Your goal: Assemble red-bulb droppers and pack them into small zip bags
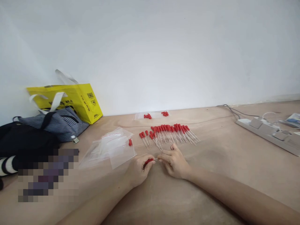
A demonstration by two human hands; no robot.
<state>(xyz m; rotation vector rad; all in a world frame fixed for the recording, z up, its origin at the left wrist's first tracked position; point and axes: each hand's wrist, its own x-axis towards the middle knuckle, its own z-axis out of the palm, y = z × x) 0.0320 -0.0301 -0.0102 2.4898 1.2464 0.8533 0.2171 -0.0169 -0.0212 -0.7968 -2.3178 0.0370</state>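
My left hand [141, 168] is closed around the red rubber bulb [148, 162] of a dropper, low over the table's middle. From the bulb a thin clear tube [156, 159] reaches across to my right hand [173, 162], whose fingers pinch its other end. Just beyond my hands lies a row of droppers [173, 129] with red bulbs and clear glass-like tubes, bulbs pointing away from me. To the left, clear zip bags [114, 143] overlap in a loose pile, and one loose red bulb [130, 142] rests on them.
Near the wall, small red bulbs [147, 116] form two clusters on a clear bag. A white power strip [267, 136] with plugs and cables sits at the right. On the left stand a yellow bag [86, 103], a striped bag [67, 125] and a small bottle [75, 139].
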